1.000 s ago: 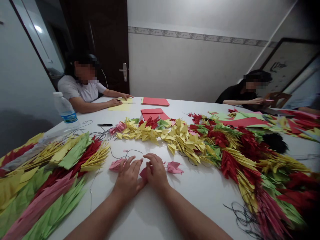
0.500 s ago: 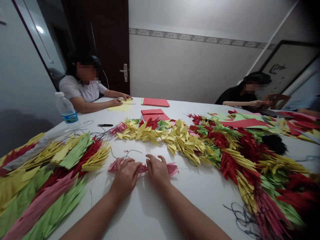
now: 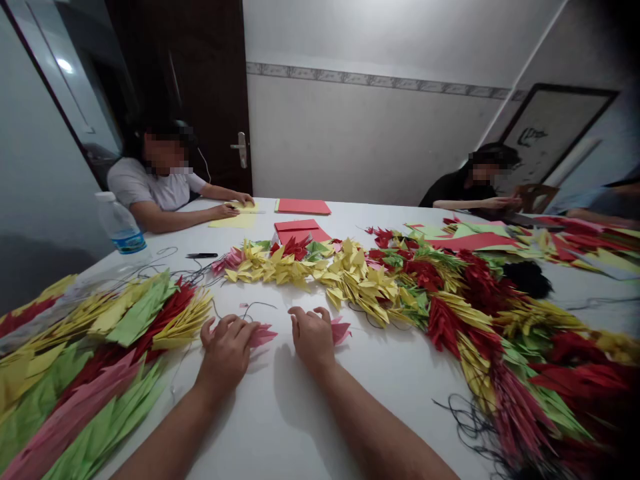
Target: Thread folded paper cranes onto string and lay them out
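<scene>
Left hand (image 3: 226, 353) and right hand (image 3: 313, 337) resting on white table (image 3: 280, 420), fingers loose, released, gripping nothing; pink paper crane (image 3: 261, 335) just beside left hand, second pink crane (image 3: 341, 330) just beside right hand.

on the table (image 3: 260, 427), a pen (image 3: 201, 255) and a stack of paper (image 3: 300, 231) lie behind the row of paper cranes (image 3: 345, 283); my left hand (image 3: 225, 353) and right hand (image 3: 313, 339) rest before it, a bundle of cranes (image 3: 135, 320) off its left end.
</scene>
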{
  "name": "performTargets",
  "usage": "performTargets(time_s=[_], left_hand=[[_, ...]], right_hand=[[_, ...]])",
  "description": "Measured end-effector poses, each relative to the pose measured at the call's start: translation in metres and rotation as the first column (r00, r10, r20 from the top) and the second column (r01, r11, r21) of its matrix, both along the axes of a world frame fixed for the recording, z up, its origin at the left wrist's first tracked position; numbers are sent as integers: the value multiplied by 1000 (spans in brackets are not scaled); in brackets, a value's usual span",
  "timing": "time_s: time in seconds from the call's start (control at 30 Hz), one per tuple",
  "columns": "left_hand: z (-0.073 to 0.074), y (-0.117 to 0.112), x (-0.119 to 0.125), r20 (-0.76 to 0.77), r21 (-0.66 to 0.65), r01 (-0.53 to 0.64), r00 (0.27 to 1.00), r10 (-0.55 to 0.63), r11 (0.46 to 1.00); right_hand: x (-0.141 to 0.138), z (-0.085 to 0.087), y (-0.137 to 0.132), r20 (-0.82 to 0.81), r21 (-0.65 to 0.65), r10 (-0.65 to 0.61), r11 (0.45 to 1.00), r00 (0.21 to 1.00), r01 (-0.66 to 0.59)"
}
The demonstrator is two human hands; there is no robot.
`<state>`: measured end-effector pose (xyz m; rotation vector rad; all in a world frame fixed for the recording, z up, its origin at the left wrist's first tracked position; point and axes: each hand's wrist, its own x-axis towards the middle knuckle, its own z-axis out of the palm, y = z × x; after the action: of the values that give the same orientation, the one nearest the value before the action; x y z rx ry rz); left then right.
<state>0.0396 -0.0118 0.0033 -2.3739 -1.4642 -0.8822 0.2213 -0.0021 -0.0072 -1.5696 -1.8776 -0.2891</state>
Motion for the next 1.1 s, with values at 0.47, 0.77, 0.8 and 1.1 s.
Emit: performTargets(time_s=[0.47,0.77,0.8,1.1], left_hand=[[-4,2,1,-74,109,-81,993,89,991],[3,-6,14,13,211,202,978,-210,956],[1,-7,19,11,222,223,973,-232,949],[-21,-12,94,-94,94,267,961,-259,959]], right_hand=[[-5,10,-3,-86,133,62,990,994,-51],[83,53,-20,-468,104,23,994,883,29],[92,44,-23,-472,27,-10,999,882,26],[107,-16,-16,-323,-39,49,997,945,-65]])
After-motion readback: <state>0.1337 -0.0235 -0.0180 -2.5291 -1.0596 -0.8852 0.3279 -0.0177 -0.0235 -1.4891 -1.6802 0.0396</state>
